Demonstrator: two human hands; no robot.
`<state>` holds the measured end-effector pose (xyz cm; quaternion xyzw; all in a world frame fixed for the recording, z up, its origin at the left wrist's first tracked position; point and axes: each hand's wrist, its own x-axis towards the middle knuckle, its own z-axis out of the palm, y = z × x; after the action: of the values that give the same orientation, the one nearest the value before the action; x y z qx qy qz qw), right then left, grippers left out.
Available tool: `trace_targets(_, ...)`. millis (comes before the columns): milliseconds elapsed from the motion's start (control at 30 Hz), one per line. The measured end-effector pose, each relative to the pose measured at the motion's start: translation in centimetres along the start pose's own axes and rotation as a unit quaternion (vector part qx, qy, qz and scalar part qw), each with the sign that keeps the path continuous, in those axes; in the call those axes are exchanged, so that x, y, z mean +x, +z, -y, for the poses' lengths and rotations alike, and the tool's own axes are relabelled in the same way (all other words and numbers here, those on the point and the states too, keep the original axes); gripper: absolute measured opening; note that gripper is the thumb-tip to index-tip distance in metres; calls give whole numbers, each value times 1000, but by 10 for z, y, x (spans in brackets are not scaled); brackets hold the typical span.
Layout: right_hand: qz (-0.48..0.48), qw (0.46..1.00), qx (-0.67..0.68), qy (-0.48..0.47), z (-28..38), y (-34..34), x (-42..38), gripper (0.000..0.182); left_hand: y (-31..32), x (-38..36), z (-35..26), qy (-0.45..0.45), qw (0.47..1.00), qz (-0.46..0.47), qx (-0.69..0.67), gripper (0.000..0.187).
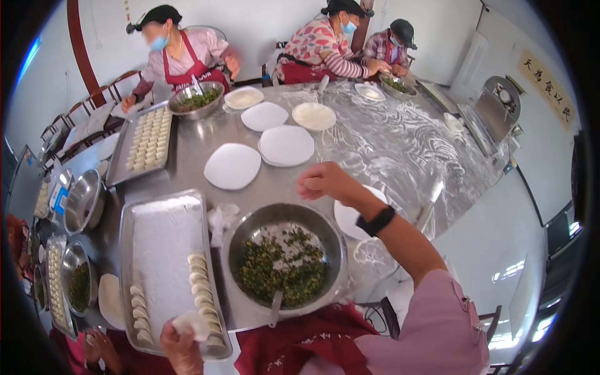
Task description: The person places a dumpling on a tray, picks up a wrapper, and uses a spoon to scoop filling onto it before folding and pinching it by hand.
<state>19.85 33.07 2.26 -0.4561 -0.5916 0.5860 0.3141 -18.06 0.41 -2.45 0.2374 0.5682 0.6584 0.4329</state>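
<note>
My left hand (181, 349) is at the bottom, its fingers pinching a round white dough wrapper (192, 325) over the near edge of a metal tray (164, 219). Rows of folded dumplings (203, 292) line the tray's right side, and a shorter row (140, 312) lies at its left. My right hand (325, 181) is raised above the table beyond the steel bowl, its fingers curled together; whether they hold anything is hidden. Chopped green filling (275, 262) and a spoon (275, 307) are in the steel bowl (340, 256).
White plates (232, 166) stand mid-table; another plate (350, 215) lies under my right forearm. A second dumpling tray (119, 164) is at left. Co-workers (181, 56) sit across the floured table (400, 150). A person's hands (103, 350) show at lower left.
</note>
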Motion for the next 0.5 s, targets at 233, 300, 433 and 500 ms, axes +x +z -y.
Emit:
trace_targets(233,-235,959,-157,-33,-17,9,-175,20,77,-35,20,-132,987,80,-46,32)
trace_targets(300,-249,956,-155,-12,-42,22,-198,22,89,-38,28,-154,979,89,-101,28)
trace_targets(433,-174,940,-270,-118,-62,64,-220,34,108,-40,35,-143,978,93,-122,24)
trace_targets(500,-79,896,-342,-270,-65,97,-213,46,106,-38,40,-134,979,94,-126,29)
